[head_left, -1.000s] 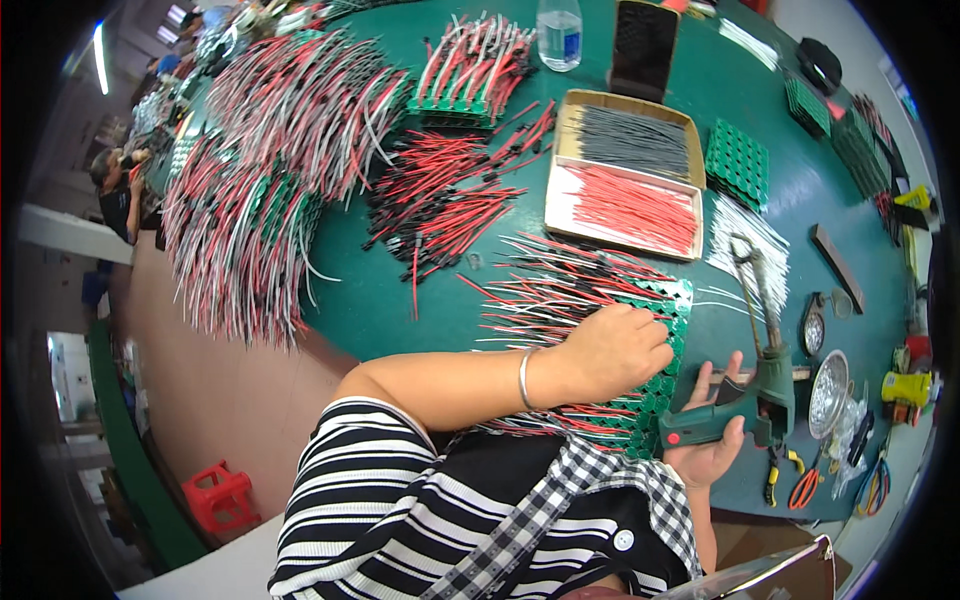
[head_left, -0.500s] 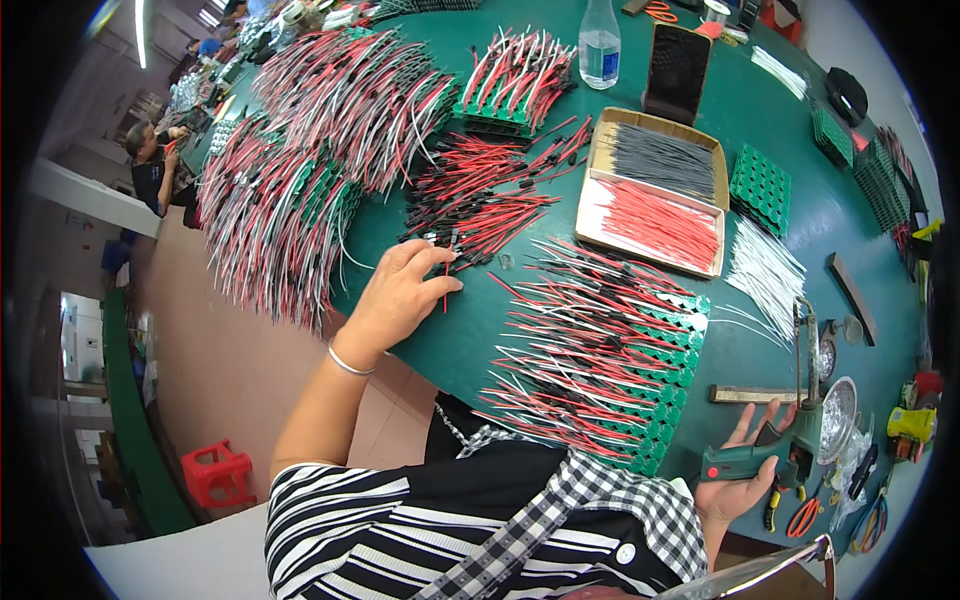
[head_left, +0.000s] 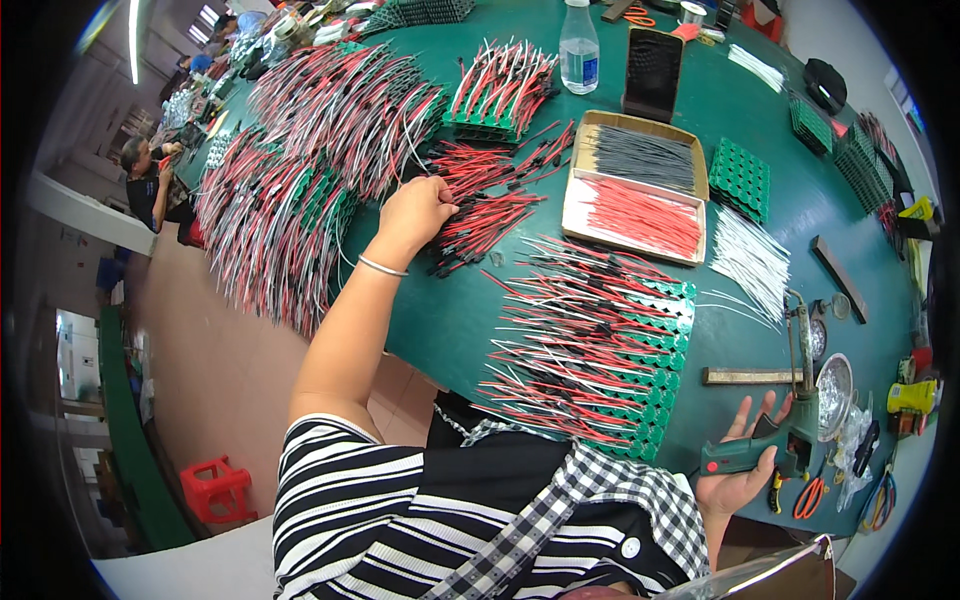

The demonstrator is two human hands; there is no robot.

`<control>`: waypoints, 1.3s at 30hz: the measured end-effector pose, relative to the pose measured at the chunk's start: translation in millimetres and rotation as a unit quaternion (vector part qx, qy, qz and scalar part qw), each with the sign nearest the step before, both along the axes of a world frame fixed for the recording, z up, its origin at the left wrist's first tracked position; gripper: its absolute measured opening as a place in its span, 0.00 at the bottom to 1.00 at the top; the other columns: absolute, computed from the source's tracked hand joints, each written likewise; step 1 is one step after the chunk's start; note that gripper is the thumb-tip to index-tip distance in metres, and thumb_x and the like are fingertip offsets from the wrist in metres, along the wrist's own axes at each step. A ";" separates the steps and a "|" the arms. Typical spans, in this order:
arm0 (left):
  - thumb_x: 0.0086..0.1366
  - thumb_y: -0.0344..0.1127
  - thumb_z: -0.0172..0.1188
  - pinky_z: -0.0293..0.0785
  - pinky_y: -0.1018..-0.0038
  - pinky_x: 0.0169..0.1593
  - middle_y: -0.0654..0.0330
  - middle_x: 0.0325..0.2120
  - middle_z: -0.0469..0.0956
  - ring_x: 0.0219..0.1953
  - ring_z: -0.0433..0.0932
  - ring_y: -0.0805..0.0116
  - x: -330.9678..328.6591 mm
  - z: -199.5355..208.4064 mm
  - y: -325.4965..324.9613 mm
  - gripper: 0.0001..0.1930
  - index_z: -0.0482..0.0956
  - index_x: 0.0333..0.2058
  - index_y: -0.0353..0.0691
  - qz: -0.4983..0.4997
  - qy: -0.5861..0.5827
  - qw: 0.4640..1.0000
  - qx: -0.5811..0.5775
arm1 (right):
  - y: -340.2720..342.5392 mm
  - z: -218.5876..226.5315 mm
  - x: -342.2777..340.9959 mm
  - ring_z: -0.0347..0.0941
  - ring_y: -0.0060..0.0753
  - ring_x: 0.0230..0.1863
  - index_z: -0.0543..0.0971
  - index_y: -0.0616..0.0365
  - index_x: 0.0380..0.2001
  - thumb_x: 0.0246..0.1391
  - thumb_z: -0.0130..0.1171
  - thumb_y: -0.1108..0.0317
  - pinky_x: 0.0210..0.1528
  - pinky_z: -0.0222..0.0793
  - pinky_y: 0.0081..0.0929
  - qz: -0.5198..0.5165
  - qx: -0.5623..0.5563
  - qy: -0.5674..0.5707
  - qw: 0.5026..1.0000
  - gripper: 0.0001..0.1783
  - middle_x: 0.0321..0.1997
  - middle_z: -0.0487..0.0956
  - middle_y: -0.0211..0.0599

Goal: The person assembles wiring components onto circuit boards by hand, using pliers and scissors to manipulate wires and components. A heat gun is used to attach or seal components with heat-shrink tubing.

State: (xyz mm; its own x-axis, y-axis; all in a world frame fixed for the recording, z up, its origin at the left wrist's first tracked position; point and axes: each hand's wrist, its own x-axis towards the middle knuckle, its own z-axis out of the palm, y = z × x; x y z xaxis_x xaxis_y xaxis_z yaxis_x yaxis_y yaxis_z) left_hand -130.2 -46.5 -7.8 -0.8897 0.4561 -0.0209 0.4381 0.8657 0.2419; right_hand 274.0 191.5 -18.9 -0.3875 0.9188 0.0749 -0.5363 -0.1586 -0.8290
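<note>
My left hand (head_left: 418, 212) reaches over the near left edge of a loose pile of red wires with black parts (head_left: 490, 215). Its fingers are curled together and hide what they pinch, if anything. On the right, my right hand (head_left: 735, 485) lies loosely round a green pistol-shaped tool (head_left: 738, 455), its fingertips showing beyond the handle and the thumb below. Between the hands, rows of red, white and black wires (head_left: 570, 350) lie across a green board of round cells (head_left: 655, 400).
Large wire bundles (head_left: 270, 220) fill the left. A divided box (head_left: 705, 215) holds grey and red wires; white wires (head_left: 750, 265) lie beside it. A bottle (head_left: 579, 50) stands at the back. Orange-handled scissors (head_left: 810, 497) lie at right. A red stool (head_left: 217, 488) stands on the floor.
My left hand has moved farther away and slightly right, from the near end of the red-and-black pile, and its fingers have curled in. My right hand stays at the green tool.
</note>
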 end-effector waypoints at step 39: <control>0.50 0.24 0.60 0.73 0.68 0.31 0.59 0.24 0.76 0.28 0.76 0.59 142.5 68.3 93.7 0.07 0.78 0.29 0.42 -0.320 0.106 0.897 0.285 | -36.1 -4.8 39.9 0.76 0.35 0.40 0.51 0.67 0.62 0.57 0.44 0.55 0.39 0.77 0.30 0.036 0.018 -0.096 0.995 0.36 0.64 0.57 0.51</control>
State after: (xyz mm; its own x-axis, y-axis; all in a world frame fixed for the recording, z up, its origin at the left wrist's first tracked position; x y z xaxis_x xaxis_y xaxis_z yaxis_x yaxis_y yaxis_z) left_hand 12.3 47.2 60.4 -0.3974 0.7582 0.5170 0.8905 0.1824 0.4169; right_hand 313.9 155.4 -23.7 -0.4629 0.8861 0.0248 -0.3558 -0.1601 -0.9207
